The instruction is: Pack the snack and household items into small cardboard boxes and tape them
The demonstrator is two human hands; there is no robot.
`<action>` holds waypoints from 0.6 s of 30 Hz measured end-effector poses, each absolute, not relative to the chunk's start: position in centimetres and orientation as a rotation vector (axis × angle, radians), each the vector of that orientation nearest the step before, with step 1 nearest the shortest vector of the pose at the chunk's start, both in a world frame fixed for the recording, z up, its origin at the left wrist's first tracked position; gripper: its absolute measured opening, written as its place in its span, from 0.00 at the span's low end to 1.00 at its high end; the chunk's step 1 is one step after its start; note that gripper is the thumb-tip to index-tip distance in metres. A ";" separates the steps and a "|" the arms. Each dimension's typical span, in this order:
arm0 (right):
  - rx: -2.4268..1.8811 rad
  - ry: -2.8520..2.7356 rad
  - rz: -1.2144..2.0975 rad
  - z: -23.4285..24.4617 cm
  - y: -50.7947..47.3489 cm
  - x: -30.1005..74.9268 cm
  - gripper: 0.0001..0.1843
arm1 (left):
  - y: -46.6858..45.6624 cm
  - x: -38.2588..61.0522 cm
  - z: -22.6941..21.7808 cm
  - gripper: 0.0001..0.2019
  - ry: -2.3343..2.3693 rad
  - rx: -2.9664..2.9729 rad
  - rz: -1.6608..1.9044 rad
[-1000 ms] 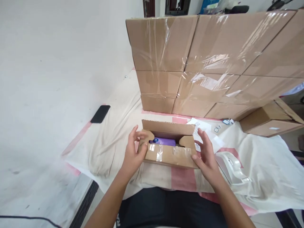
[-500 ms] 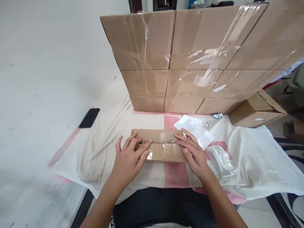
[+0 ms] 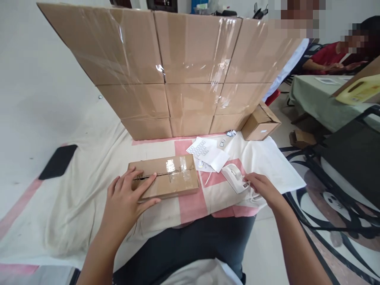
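Note:
A small cardboard box [image 3: 166,184] lies flat on the cloth, with clear tape over part of its top seam. My left hand [image 3: 126,190] rests on the box's left end, fingers spread and the thumb along the near edge. To the right sits a white tape dispenser [image 3: 234,178]. At its near right end, the fingers of my right hand [image 3: 259,185] are pinched together, apparently on the end of the clear tape, which is hard to make out.
A tall wall of taped cardboard boxes [image 3: 190,47] stands behind. Printed papers [image 3: 208,152] lie beyond the dispenser, near another carton [image 3: 261,122]. A black phone [image 3: 58,161] is at left. A person [image 3: 326,59] sits by a green-covered table [image 3: 308,95] at far right.
My right hand has left the box and reached right to the tape dispenser. My left hand stays on the box. The view has swung right, bringing the other person and table in.

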State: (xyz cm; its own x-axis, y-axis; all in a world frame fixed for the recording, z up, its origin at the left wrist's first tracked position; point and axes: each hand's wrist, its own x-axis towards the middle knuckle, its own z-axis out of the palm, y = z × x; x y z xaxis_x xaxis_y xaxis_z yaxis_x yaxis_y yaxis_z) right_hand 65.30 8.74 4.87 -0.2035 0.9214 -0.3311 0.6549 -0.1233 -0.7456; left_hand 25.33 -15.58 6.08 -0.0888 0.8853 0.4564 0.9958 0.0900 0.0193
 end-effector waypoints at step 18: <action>-1.856 -1.676 1.550 6.7 8.8 64.5 0.15 | -15.6 25.8 5.9 0.28 -2.071 -1.802 -0.439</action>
